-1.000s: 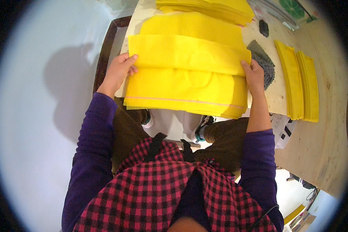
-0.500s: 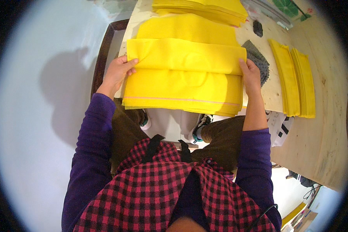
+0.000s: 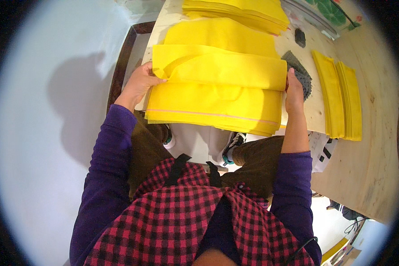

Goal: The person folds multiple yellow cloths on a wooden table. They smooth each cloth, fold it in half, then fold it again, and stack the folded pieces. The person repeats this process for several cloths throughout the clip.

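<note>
A sheet of yellow fabric [image 3: 226, 68] lies in front of me with its near part turned back into a wide flap. It rests on a stack of yellow sheets [image 3: 213, 105] whose near edge, marked by a thin pink line, hangs over the table's edge. My left hand [image 3: 141, 85] pinches the flap's left edge, thumb on top, where the cloth puckers into a crease. At the flap's right edge is my right hand [image 3: 294, 94], closed against the cloth with its thumb upright along the side; its other fingers are partly hidden.
Another yellow fabric pile [image 3: 237, 15] lies at the far side of the wooden table [image 3: 317, 104]. Right of my hand are a grey textured cloth [image 3: 302, 80], a small dark object [image 3: 300, 38] and narrow folded yellow bundles [image 3: 337, 95]. A wooden panel [image 3: 372, 111] borders the right.
My left hand has pushed the flap's left end into a crease. My right thumb has slid off the face of the cloth to its side edge. The whole view has shifted slightly.
</note>
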A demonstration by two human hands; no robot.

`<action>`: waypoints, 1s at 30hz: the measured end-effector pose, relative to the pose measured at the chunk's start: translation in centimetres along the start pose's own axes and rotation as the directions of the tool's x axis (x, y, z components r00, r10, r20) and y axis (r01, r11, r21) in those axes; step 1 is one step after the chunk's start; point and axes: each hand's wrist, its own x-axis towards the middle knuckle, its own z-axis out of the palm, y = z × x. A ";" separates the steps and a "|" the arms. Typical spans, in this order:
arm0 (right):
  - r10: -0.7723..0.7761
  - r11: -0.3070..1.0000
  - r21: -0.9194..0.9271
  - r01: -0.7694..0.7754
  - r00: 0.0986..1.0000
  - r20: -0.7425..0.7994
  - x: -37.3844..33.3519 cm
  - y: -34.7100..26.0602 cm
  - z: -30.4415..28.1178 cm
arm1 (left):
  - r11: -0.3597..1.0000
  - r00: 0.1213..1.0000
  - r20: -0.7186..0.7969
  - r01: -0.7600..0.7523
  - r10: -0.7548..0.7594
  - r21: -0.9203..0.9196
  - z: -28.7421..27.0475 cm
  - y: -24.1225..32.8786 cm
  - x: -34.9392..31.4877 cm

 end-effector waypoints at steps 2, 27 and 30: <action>0.002 1.000 -0.010 -0.002 1.000 -0.004 0.2 0.0 -0.1 | 0.999 1.000 -0.014 0.008 -0.008 0.042 0.1 0.1 -0.1; -0.053 0.994 -0.089 0.067 0.987 0.152 0.4 0.7 -0.4 | 0.974 0.997 -0.064 0.026 -0.042 -0.227 -0.8 -0.8 0.8; -0.049 0.996 -0.070 0.060 0.987 0.151 0.6 0.9 -0.6 | 0.978 0.995 -0.077 0.040 -0.057 -0.203 -0.8 -0.9 0.8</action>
